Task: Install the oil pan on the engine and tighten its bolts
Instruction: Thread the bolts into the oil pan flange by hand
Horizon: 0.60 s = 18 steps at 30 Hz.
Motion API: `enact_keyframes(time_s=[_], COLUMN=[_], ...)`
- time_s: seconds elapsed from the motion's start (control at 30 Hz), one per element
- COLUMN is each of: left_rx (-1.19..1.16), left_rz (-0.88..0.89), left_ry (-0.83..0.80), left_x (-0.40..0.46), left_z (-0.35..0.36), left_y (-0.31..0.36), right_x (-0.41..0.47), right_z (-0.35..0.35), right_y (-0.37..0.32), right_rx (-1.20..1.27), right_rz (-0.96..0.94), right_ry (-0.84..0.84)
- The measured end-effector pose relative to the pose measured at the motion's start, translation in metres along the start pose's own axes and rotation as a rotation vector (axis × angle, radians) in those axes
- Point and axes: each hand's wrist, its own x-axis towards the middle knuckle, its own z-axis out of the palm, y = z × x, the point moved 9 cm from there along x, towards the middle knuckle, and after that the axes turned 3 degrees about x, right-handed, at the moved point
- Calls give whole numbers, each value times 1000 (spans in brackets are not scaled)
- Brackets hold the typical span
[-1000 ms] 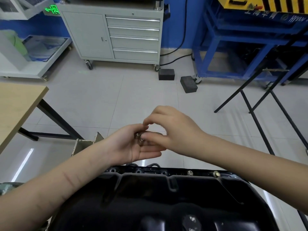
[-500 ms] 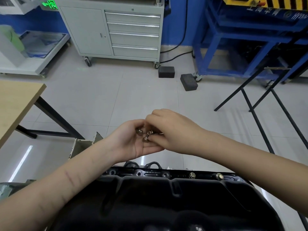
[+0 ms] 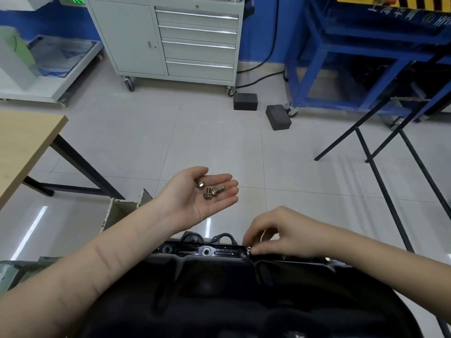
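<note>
Pinching brass bolt (image 3: 249, 248), glossy black oil pan (image 3: 219, 301)

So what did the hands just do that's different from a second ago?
The right hand left the left palm and came down to the far rim of the oil pan, pinching one bolt at a hole there. The left hand opened flat, palm up, with three spare bolts lying on it. The pan and the bolts already in its flange stayed put.
</note>
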Motion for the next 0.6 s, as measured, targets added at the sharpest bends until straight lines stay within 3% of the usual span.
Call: enact_keyframes(time_s=[0.27,0.5,0.6], left_rx=[23,30,29], left_rz=[-26,-29,-26], left_ry=[-41,-40,-42], left_x=[0,0,-1], left_z=[3,3,3], left_y=[-2,-3,-2], right_x=[13,16,17], right_z=[16,31,34], right_y=[-13,-22,-24], right_rx=[-321,-799,-842], right_rz=[-105,-172,-213], right_ry=[-150,-287,-327])
